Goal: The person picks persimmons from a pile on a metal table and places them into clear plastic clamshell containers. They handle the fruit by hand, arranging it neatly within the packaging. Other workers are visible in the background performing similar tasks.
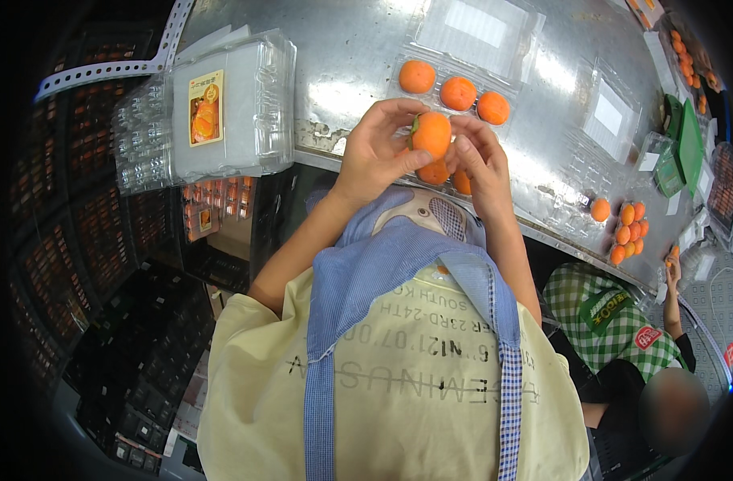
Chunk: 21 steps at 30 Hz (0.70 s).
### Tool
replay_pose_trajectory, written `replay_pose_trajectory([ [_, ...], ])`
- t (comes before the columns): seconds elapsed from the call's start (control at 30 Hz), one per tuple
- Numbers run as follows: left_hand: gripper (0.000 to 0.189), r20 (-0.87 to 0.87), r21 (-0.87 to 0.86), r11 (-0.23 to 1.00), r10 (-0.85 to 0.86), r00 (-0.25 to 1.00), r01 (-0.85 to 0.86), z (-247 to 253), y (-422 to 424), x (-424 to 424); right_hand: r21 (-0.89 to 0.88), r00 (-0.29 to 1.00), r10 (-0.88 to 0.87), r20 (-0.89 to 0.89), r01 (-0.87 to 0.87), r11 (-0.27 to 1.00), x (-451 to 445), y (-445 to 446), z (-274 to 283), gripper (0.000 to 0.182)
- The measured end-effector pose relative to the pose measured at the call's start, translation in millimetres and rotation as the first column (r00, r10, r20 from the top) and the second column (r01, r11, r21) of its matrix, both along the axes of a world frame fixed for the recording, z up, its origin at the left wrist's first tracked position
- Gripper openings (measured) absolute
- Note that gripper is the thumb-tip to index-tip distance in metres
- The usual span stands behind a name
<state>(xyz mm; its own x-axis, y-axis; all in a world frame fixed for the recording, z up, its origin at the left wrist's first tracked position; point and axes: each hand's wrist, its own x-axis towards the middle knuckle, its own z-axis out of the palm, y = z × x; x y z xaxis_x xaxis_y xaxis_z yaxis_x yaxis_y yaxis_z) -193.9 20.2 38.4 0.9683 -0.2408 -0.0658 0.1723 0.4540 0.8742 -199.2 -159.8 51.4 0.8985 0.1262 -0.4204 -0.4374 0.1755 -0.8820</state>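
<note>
An orange persimmon (432, 134) with a green calyx is held in my left hand (375, 150), its calyx turned left towards the palm. My right hand (484, 159) is at the fruit's right side with its fingers curled; whether they grip it cannot be told. Below and behind the hands lies a clear plastic tray (396, 93) on the metal table. Its far row bears three persimmons (458, 93). More persimmons (432, 172) show in the near row, partly hidden by my hands. The tray's clear lid (523, 60), with a white pad, lies folded back at the far side.
Stacked clear clamshell boxes (231, 114) stand on the table's left part. To the right are another open clamshell (607, 114), grouped persimmons (630, 231) and a green tray (690, 144). A co-worker in a checked apron (613, 318) is at the right. Black crates (138, 337) stand at the left.
</note>
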Motion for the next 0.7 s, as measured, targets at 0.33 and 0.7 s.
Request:
replay_pose_trajectory([
  [0.33,0.047,0.294,0.363,0.930,-0.057,0.954,-0.056,6,2,-4,0.297,0.981,0.118,-0.156,-0.067,0.953,-6,5,-2,0.055],
  [0.7,0.018,0.363,0.489,0.859,-0.042,0.931,-0.151,-2,14,-4,0.184,0.985,0.129,-0.117,-0.106,0.977,-6,3,-4,0.053],
])
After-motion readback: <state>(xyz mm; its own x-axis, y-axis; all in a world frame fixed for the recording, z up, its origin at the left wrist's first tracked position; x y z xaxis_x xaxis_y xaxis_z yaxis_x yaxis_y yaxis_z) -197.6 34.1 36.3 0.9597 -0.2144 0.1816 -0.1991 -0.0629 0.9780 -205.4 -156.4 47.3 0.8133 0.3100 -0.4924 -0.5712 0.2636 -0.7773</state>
